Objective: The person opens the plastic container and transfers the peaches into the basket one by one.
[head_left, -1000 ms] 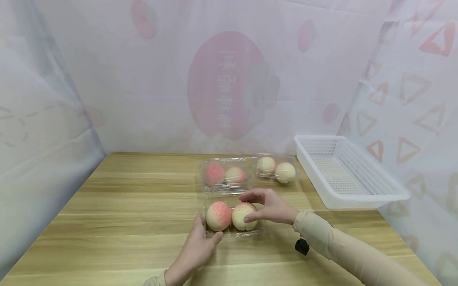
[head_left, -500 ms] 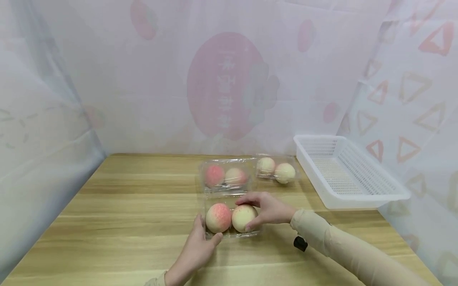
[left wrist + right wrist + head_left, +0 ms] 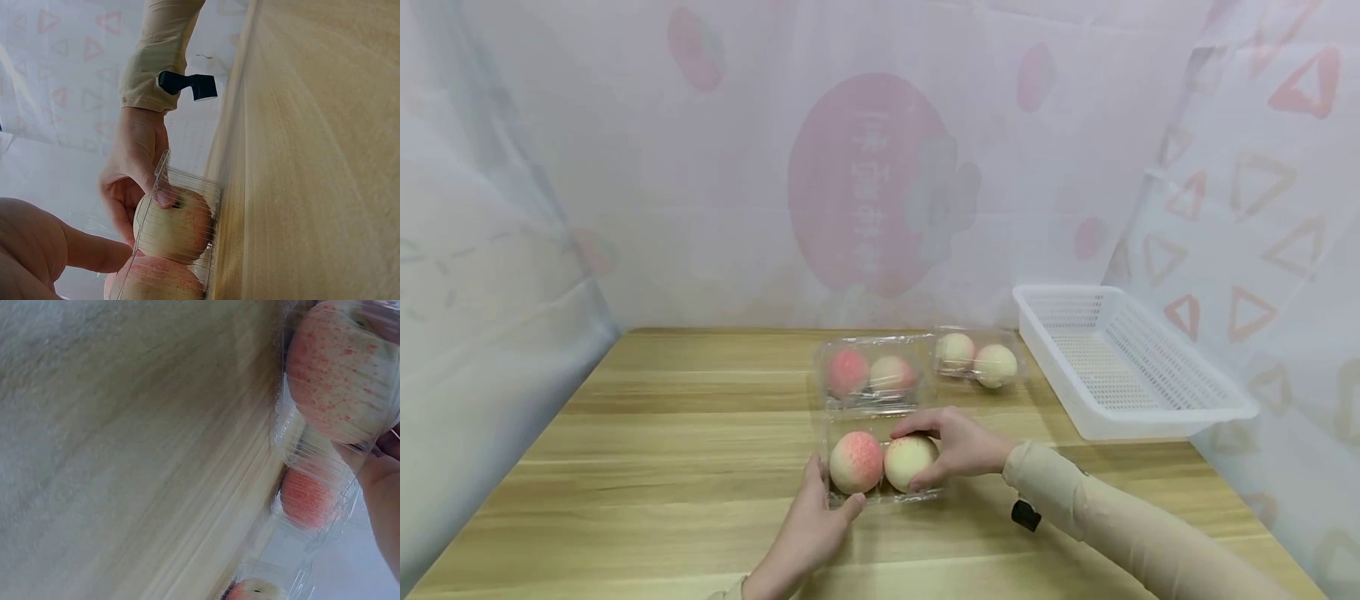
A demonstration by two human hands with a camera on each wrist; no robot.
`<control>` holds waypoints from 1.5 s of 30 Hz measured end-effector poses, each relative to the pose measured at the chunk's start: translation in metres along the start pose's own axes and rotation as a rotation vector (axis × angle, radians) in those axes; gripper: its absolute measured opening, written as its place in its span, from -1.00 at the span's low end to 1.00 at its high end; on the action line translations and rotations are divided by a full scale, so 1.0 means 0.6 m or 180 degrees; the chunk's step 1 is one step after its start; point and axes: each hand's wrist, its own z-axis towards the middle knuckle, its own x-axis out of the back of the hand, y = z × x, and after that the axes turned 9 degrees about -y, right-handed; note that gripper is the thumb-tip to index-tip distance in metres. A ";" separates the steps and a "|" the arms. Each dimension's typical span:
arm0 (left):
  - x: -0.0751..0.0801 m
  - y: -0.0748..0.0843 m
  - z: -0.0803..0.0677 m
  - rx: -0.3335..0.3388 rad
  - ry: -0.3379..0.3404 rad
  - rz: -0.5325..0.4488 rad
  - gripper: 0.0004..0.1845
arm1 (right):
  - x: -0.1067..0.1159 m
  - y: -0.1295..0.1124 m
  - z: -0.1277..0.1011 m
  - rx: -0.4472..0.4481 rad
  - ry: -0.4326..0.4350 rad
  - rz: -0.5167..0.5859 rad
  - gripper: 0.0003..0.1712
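In the head view, two peaches, one pink and cream (image 3: pixel 856 462) and one mostly cream (image 3: pixel 908 468), sit side by side in a clear plastic box (image 3: pixel 891 500) on the wooden table. My left hand (image 3: pixel 815 521) holds the box by its near left corner, thumb at the front rim and fingers along the left side. My right hand (image 3: pixel 961 446) grips the cream peach, with its thumb on the near side and fingers over the far side. The left wrist view shows the right thumb (image 3: pixel 164 197) against this peach behind the ribbed clear wall.
Directly behind stands another clear box (image 3: pixel 880 342) with two peaches. A third one (image 3: pixel 977 335), also holding two, is at the back right. A white slotted basket (image 3: pixel 1187 415) stands at the table's right edge. Printed cloth (image 3: pixel 715 208) walls in the table.
The right hand has lowered slightly while holding the cream peach, whose pink-speckled top has turned away and shows less. The left hand stays at the box corner. The head view has shifted slightly.
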 end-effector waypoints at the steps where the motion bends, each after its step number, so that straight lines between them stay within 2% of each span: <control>1: 0.000 -0.001 0.000 0.0013 -0.0003 0.0001 -0.01 | -0.001 0.000 0.000 0.0006 -0.0004 -0.0011 -0.24; 6: 0.000 -0.003 0.002 0.0042 -0.0005 0.0008 0.00 | -0.002 0.005 0.001 0.0043 -0.0029 -0.0008 -0.25; 13: 0.000 -0.004 0.003 0.0063 0.0021 0.0048 0.01 | 0.000 0.005 0.005 0.0075 -0.0049 -0.0251 -0.27; 24: 0.000 -0.002 0.001 0.0049 0.0000 0.0024 0.00 | -0.002 0.000 0.005 -0.0015 -0.0079 -0.0170 -0.29; 37: -0.001 -0.003 -0.001 -0.0051 -0.0041 -0.0041 -0.03 | -0.003 0.002 0.006 0.0014 -0.0060 -0.0097 -0.30; 45: -0.001 -0.002 0.000 -0.0042 0.0002 -0.0021 -0.02 | -0.002 0.001 0.006 -0.0013 -0.0017 -0.0090 -0.29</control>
